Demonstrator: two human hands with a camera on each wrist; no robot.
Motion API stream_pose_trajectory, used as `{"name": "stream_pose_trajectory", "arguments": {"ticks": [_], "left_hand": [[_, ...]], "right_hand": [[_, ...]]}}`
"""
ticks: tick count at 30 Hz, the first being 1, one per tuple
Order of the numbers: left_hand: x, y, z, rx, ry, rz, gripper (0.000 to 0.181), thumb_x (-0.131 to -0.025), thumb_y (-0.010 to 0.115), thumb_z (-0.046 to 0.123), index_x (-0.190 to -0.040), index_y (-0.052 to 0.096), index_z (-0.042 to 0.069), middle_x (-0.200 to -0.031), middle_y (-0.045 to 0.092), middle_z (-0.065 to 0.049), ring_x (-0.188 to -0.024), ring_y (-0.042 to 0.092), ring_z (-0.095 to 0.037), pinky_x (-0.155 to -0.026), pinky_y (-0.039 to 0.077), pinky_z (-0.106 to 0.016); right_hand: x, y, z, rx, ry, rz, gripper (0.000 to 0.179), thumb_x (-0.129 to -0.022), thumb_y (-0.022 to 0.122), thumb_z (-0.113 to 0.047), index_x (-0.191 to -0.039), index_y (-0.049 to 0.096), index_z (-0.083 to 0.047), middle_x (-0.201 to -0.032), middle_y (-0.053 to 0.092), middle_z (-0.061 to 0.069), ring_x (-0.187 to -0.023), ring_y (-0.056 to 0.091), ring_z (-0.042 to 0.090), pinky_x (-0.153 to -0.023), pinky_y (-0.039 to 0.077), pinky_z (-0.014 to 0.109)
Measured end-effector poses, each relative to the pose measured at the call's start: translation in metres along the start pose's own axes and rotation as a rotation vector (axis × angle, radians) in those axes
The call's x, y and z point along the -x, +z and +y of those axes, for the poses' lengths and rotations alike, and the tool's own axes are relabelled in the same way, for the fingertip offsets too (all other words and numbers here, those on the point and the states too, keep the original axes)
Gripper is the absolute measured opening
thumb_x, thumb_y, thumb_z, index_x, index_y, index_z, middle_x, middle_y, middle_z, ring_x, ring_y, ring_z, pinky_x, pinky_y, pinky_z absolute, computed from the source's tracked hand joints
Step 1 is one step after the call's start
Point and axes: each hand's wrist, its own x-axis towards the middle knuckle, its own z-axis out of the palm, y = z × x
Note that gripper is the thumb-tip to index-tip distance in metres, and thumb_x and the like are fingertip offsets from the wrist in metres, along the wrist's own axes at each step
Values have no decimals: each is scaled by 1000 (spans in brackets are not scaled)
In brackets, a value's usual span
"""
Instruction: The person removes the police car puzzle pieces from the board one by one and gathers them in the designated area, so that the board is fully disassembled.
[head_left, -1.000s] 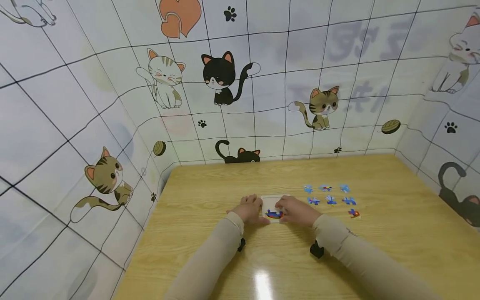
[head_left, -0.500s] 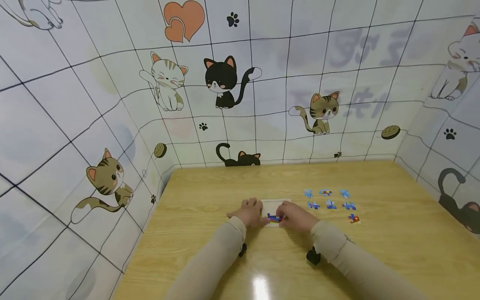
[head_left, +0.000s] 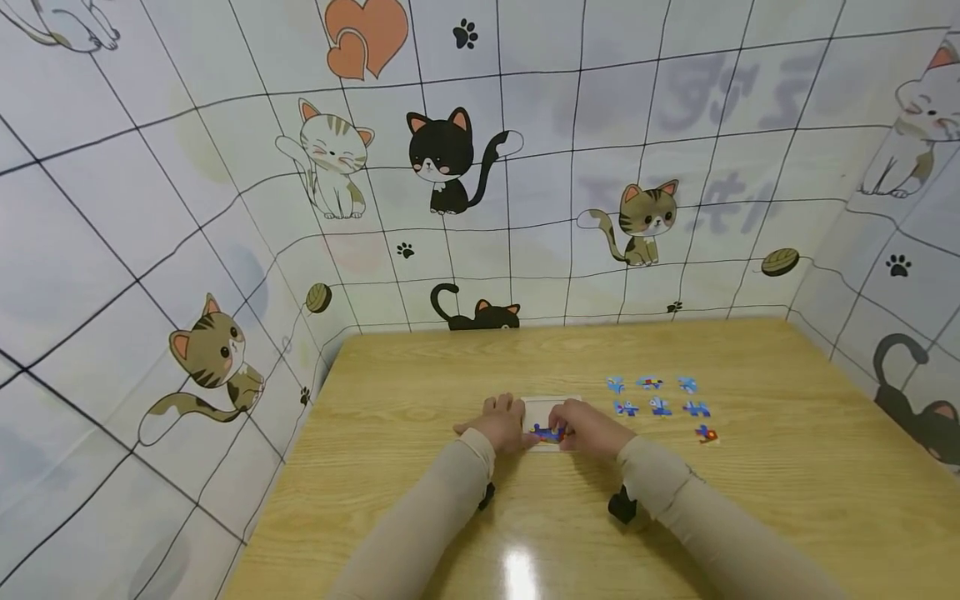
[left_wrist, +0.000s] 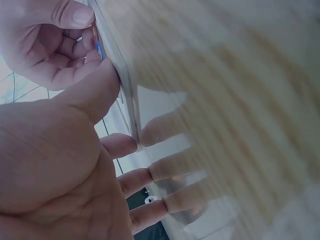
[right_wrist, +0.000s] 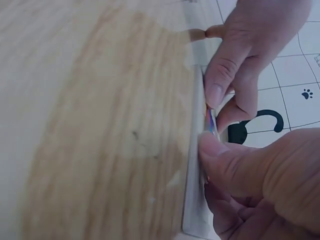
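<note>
A small white puzzle tray [head_left: 537,411] lies on the table between the two hands. Blue, red and yellow jigsaw pieces [head_left: 546,434] are along its near side. My left hand [head_left: 497,425] rests at the tray's left edge, fingers extended and spread; its thumb reaches over the near rim to the pieces, as the left wrist view shows. From the right, my right hand [head_left: 592,428] bends over the tray, pinching a jigsaw piece between thumb and curled fingers. In the right wrist view only a thin coloured edge of the pieces [right_wrist: 210,120] shows between the two thumbs.
Several loose blue jigsaw pieces [head_left: 660,407] lie in rows right of the tray, with a red and blue piece [head_left: 707,434] nearer. The wooden table [head_left: 420,367] is backed by a cat-patterned wall covering [head_left: 540,250].
My right hand shifts slightly over the pieces at the tray's near side. My left hand stays at the tray's left edge. The head view tilts a little; the loose pieces stay put.
</note>
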Motion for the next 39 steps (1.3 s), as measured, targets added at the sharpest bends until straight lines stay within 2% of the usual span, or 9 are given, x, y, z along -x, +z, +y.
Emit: {"name": "stream_pose_trajectory", "arguments": {"ticks": [9, 13, 18, 23, 27, 34, 39], "left_hand": [[-3, 0, 1, 50, -33, -54, 70, -96, 58, 61, -155, 38, 27, -167, 19, 6, -153, 15, -24, -97, 28, -83], [-9, 1, 0, 80, -57, -96, 76, -95, 58, 63, -159, 32, 31, -169, 10, 9, -156, 6, -22, -97, 21, -86], [-21, 9, -3, 71, -61, -87, 76, -93, 60, 65, -158, 34, 33, -169, 10, 12, -156, 6, -20, -94, 20, -88], [-31, 18, -6, 59, -48, -69, 75, -93, 57, 67, -157, 34, 35, -169, 11, 13, -156, 6, -19, -93, 20, -88], [-25, 13, -5, 58, -48, -69, 74, -95, 55, 67, -158, 33, 34, -169, 10, 12, -156, 6, -19, -95, 20, -87], [-4, 1, -6, 89, -21, -53, 78, -92, 58, 68, -157, 37, 30, -168, 18, 8, -154, 14, -23, -97, 25, -85], [-1, 1, -9, 77, 5, -47, 85, -88, 65, 68, -158, 35, 31, -168, 18, 6, -155, 13, -25, -97, 27, -84]], "right_hand": [[0, -9, 4, -46, 14, -44, 23, -87, 76, 3, -107, 66, -1, -99, 64, 7, -86, 60, 15, -77, 53, 32], [1, -12, 3, 17, -29, -52, 22, -88, 75, 1, -109, 72, 1, -99, 66, 7, -82, 59, 10, -74, 53, 28], [0, -12, 4, 126, -101, -52, 17, -87, 74, -1, -105, 76, -2, -95, 64, 3, -77, 54, 8, -68, 50, 25], [1, -11, 4, 125, -94, -20, 19, -86, 76, -1, -104, 74, -2, -93, 62, 2, -76, 51, 7, -67, 48, 25], [2, -11, 3, 121, -91, -3, 19, -86, 75, -1, -106, 74, -1, -97, 64, 4, -79, 53, 8, -69, 49, 26], [9, -10, 5, 125, -38, -9, 22, -87, 73, -1, -109, 74, -1, -100, 64, 4, -83, 58, 13, -72, 53, 29], [19, -13, 11, 103, 13, 2, 26, -90, 72, -4, -116, 73, -4, -105, 63, 1, -86, 59, 12, -73, 53, 29]]}}
